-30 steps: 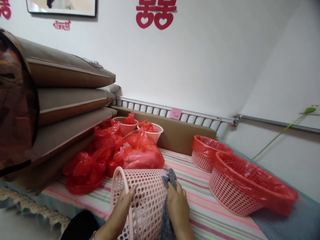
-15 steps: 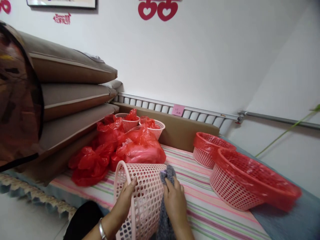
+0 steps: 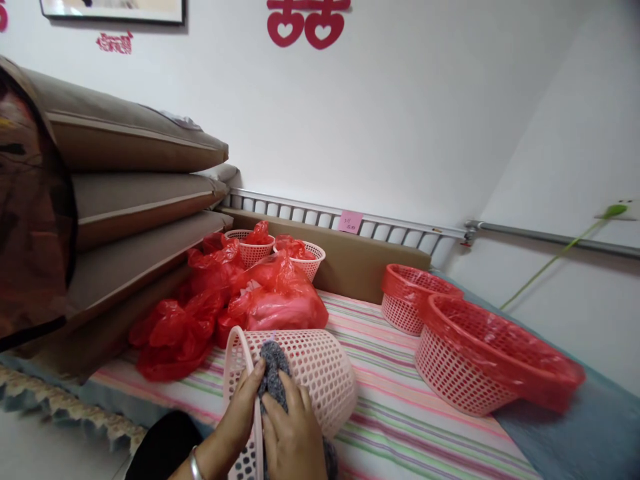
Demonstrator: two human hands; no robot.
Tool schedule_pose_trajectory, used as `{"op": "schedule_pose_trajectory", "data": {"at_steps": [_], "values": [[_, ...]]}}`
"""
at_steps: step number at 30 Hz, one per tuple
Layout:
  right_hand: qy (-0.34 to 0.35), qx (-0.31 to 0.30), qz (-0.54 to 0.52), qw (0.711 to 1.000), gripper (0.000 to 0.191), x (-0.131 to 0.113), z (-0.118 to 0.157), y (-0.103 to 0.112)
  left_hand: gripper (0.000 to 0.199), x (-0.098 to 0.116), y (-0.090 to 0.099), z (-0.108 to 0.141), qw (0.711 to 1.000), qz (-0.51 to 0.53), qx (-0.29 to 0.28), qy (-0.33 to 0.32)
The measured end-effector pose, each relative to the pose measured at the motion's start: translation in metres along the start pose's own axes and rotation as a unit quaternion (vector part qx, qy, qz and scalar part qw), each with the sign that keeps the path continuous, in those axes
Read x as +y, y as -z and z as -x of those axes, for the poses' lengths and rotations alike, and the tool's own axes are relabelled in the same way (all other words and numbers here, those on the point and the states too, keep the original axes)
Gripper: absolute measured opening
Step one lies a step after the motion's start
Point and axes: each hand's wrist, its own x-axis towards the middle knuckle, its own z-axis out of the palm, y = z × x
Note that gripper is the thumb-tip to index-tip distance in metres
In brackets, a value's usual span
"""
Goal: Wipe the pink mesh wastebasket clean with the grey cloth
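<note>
A pale pink perforated plastic basket (image 3: 320,367) lies tipped on its side on the striped sheet, its mouth facing left. My left hand (image 3: 240,407) grips its rim, thumb on the outer wall and the other fingers largely hidden. With my right hand (image 3: 295,427) I press a dark grey cloth (image 3: 274,373) against the outer wall close to the rim, the fingers bent over it. Part of the cloth hangs below my right hand. Just beyond the basket sit red plastic bags (image 3: 280,300) with pinkish contents.
Two pink baskets lined with red bags, a large one (image 3: 460,373) and a smaller one (image 3: 403,313), stand at right. Two small baskets (image 3: 310,267) stand behind the red bags. Stacked cushions (image 3: 145,193) rise at left. A radiator (image 3: 310,210) runs along the wall.
My right hand has moved left with the cloth, from the basket's base end to near its rim beside my left thumb. The basket's base has turned slightly toward me.
</note>
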Motion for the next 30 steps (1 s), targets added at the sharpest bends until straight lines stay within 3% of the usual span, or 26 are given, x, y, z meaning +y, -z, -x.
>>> {"op": "schedule_pose_trajectory", "data": {"at_steps": [6,9,13,19,23,27,30], "values": [[-0.014,0.010,0.008,1.000,0.036,0.004,0.004,-0.003,0.023,0.002,-0.006,0.005,1.000,-0.010,-0.005,0.014],[-0.015,0.002,0.043,0.999,0.036,0.017,0.003,0.000,0.030,-0.005,-0.003,0.002,0.999,-0.007,-0.034,0.013],[-0.039,-0.020,0.129,0.991,0.033,0.053,-0.002,0.005,0.037,-0.019,0.006,-0.005,0.996,0.002,-0.091,0.002],[-0.148,-0.051,0.230,0.961,0.036,0.120,-0.012,0.013,0.046,-0.029,0.011,-0.006,0.993,0.008,-0.117,0.032],[-0.210,-0.072,0.245,0.944,0.038,0.151,-0.013,0.014,0.048,-0.027,0.007,-0.002,0.991,0.040,-0.119,0.050],[-0.221,-0.056,0.233,0.946,0.041,0.159,-0.010,0.010,0.047,-0.024,0.004,0.001,0.991,0.052,-0.117,0.050],[-0.185,-0.026,0.219,0.958,0.041,0.146,-0.009,0.009,0.044,-0.022,0.004,0.004,0.991,0.054,-0.116,0.043]]}}
